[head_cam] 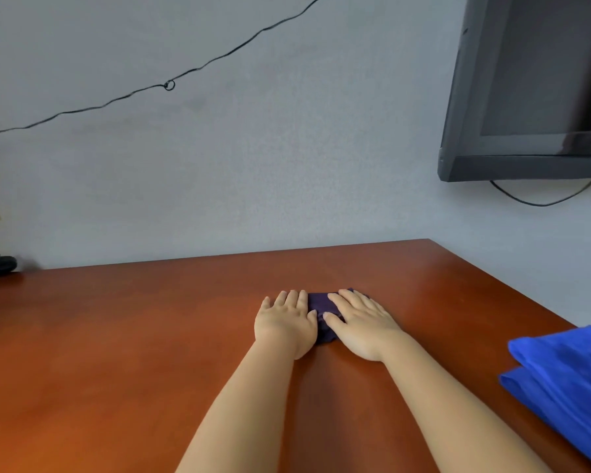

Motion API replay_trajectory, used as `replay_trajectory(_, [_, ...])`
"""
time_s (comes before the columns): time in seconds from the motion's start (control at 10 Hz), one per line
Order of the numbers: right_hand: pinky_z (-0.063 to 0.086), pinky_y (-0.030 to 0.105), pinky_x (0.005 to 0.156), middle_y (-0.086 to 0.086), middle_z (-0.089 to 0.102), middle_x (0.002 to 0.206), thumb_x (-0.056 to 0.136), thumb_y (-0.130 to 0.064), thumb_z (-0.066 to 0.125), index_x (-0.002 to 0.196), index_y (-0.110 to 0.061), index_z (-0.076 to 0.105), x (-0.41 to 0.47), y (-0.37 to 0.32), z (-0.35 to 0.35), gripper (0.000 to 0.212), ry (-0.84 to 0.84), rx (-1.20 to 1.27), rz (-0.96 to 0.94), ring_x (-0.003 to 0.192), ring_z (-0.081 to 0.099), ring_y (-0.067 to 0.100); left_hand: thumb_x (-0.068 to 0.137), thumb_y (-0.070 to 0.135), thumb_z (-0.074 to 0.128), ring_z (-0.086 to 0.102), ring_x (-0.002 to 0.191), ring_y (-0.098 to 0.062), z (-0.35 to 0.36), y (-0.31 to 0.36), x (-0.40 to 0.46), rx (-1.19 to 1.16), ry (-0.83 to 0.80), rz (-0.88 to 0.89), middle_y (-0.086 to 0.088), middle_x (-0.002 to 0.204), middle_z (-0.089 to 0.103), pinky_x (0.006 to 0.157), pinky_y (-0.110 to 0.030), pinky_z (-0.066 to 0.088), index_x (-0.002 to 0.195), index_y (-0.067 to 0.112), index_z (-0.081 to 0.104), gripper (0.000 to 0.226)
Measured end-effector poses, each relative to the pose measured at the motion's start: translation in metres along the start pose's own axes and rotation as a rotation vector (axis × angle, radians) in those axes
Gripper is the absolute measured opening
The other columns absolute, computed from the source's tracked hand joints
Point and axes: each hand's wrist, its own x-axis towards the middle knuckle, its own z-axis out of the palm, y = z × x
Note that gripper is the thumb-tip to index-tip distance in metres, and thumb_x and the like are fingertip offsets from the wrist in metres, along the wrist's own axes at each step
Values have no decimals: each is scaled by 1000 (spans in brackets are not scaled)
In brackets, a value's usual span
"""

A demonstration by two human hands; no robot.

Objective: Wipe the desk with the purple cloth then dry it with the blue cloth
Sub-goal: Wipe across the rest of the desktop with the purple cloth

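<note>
The purple cloth [318, 303] is pressed flat under the left hand [285, 324] and right hand [362, 324], fingers straight; it could bunch between them, so parts of the tabletop [116, 336] might be missed.

— What was the desk [116, 336] like?
— It was smooth brown wood, a bit shiny.
— And the purple cloth [318, 303]?
— Soft, dark and not shiny.
— The blue cloth [560, 373]?
— Fluffy, bright cloth.
— And the wall [253, 165]?
— Gray, dull and a little bumpy. The screen [533, 80] had a dark plastic frame and shiny glass.
</note>
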Motion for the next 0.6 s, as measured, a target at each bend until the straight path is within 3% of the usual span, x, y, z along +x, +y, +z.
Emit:
replay_trajectory(0.3, [0,33,119,-9,1,162,101,-50,17,154,-31,9,56,15,-7,57,32,-6,39,148,-3,11,103,37,6,1,148,-21,-3,-3,63,-12,15,17,-4,161,3,120,-42,3,153,12,-2,57])
replay_trajectory(0.6, [-2,34,120,-7,-2,162,101,-51,13,155,-29,5,15,9,-1,58,19,-10,54,148,-6,12,103,37,5,-1,148,-20,-5,6,23,42,-15,10,-4,161,-1,120,-41,3,153,13,-4,56])
